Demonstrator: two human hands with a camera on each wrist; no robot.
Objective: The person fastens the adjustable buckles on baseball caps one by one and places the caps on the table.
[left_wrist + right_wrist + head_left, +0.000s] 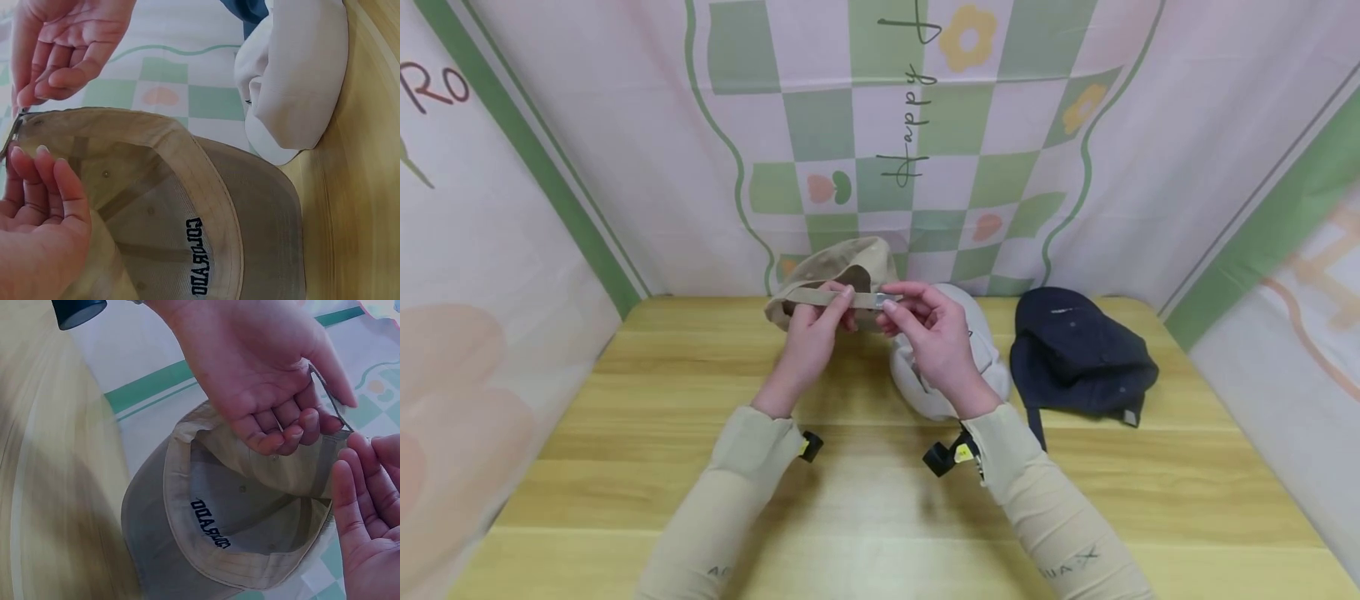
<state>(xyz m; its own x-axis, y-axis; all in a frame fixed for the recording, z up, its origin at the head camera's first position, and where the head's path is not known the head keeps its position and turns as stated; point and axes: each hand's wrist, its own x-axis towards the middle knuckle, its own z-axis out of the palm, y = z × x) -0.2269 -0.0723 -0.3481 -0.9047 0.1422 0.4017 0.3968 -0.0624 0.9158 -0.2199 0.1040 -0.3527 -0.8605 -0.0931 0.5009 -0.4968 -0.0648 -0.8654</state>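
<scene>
Above the table, both hands hold a tan cap (pixel 842 260) by its back strap (pixel 814 297). My left hand (pixel 811 332) pinches the strap between thumb and fingers. Near a metal buckle (pixel 882 301), my right hand (pixel 938 337) pinches the strap's other end. The left wrist view shows the cap's inside (pixel 144 206), with dark lettering (pixel 199 256) reading COLORADO. In the right wrist view, the strap (pixel 331 397) runs from one hand to the other, while the fingers partly hide its buckle end.
Behind the right hand, a whitish cap (pixel 951 387) lies on the wooden table (pixel 700 417). A navy cap (pixel 1078 354) with a loose strap rests to its right. Printed cloth (pixel 925 125) hangs close behind the table.
</scene>
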